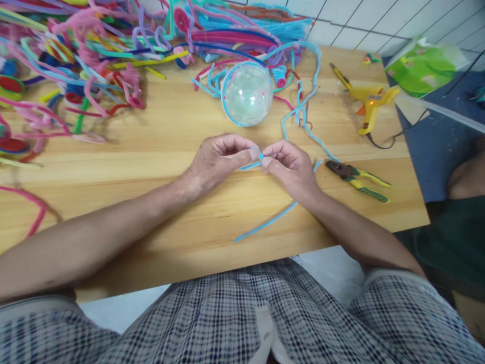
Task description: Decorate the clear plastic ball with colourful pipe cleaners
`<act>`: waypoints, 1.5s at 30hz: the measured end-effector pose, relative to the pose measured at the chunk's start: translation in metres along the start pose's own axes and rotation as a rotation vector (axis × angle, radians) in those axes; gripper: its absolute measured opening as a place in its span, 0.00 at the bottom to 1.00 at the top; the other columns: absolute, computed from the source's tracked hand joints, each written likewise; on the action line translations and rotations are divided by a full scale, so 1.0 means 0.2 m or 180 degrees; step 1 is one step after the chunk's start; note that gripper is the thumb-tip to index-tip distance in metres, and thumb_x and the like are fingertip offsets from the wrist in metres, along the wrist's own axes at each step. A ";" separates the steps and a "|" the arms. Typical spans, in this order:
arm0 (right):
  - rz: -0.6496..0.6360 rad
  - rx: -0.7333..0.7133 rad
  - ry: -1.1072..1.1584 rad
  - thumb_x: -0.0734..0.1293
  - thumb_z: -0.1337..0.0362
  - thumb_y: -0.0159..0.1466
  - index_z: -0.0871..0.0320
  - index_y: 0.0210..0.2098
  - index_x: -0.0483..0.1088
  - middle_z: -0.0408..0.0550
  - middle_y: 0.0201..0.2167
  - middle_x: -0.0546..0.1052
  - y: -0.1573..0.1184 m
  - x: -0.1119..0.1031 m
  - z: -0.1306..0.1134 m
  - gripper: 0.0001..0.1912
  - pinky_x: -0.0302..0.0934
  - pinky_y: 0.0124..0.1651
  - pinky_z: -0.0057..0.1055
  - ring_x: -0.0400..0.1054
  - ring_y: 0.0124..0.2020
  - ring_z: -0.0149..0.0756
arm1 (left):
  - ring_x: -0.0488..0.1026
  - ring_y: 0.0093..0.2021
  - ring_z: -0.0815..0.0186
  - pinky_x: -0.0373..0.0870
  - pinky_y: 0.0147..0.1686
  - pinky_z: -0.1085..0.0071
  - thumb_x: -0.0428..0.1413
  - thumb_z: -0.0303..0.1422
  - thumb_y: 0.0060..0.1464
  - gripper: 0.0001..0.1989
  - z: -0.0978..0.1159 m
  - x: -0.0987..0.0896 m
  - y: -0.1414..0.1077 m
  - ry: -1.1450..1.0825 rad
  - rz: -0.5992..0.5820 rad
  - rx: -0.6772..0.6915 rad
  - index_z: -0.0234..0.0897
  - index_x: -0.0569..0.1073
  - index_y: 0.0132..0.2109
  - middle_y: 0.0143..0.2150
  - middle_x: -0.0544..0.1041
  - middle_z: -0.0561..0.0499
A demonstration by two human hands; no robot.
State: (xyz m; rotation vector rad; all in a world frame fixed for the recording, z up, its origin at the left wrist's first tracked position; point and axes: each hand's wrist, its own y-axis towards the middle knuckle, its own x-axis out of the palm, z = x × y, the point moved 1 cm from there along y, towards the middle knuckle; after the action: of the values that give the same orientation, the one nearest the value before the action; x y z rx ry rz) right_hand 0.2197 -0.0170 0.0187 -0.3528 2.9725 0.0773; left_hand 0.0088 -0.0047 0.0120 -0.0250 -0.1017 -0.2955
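Between my fingertips is a short piece of blue pipe cleaner [250,165], bent back on itself. My left hand [223,155] pinches it from the left with thumb and forefinger. From the other side my right hand [290,167] pinches the same piece, and the fingertips of both hands nearly meet. A separate straight blue pipe cleaner [265,224] lies on the wood below, passing behind my right wrist. Just beyond my hands sits a clear round ball [248,95] with a blue pipe cleaner ringed around its left edge.
Pliers [356,180] with yellow-green handles lie right of my right hand. Farther off are a yellow glue gun [370,103], a utility knife [340,76] and a green plastic bag [422,68]. Colourful pipe cleaners [94,60] heap across the back left. A person's leg [470,169] shows at the right.
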 end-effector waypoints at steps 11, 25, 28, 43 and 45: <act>0.0486 -0.0389 -0.0190 0.86 0.47 0.60 0.48 0.43 0.77 0.38 0.33 0.79 0.01 -0.08 -0.04 0.22 0.70 0.41 0.35 0.71 0.33 0.34 | 0.80 0.35 0.64 0.78 0.38 0.67 0.78 0.51 0.52 0.20 -0.03 -0.01 0.01 0.0196 0.0233 0.0113 0.40 0.87 0.37 0.37 0.88 0.50; 0.0503 0.0007 0.1251 0.88 0.45 0.55 0.46 0.39 0.78 0.39 0.30 0.78 0.05 -0.03 0.05 0.23 0.73 0.40 0.37 0.71 0.33 0.36 | 0.73 0.29 0.70 0.73 0.31 0.71 0.81 0.51 0.47 0.22 -0.07 -0.01 0.02 -0.0274 0.0438 -0.0085 0.41 0.86 0.37 0.32 0.84 0.53; 0.0531 -0.0007 0.1263 0.88 0.42 0.53 0.44 0.40 0.79 0.41 0.32 0.80 0.05 -0.04 0.05 0.25 0.73 0.39 0.38 0.74 0.35 0.39 | 0.73 0.28 0.71 0.73 0.32 0.71 0.82 0.50 0.45 0.22 -0.06 0.01 0.01 -0.0361 0.0476 -0.0168 0.40 0.87 0.36 0.31 0.83 0.53; -0.0018 -0.0178 -0.0113 0.83 0.42 0.62 0.54 0.37 0.78 0.39 0.30 0.79 0.04 -0.04 0.02 0.24 0.70 0.36 0.30 0.71 0.31 0.31 | 0.80 0.38 0.65 0.77 0.44 0.69 0.79 0.52 0.50 0.24 0.00 0.04 -0.03 -0.0165 -0.0211 -0.0229 0.36 0.86 0.40 0.39 0.88 0.48; -0.0011 -0.0300 -0.0255 0.82 0.40 0.62 0.53 0.38 0.78 0.40 0.31 0.79 0.04 -0.03 0.02 0.25 0.70 0.37 0.31 0.72 0.32 0.32 | 0.81 0.39 0.65 0.77 0.45 0.68 0.79 0.51 0.51 0.23 -0.01 0.04 -0.03 -0.0108 -0.0256 -0.0220 0.35 0.86 0.40 0.40 0.88 0.47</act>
State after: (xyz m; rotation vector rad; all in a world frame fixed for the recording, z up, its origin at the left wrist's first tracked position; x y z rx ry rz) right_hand 0.2251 -0.0077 0.0154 -0.3574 2.8952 0.2265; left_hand 0.0142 -0.0130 0.0103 -0.0946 -0.1262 -0.3790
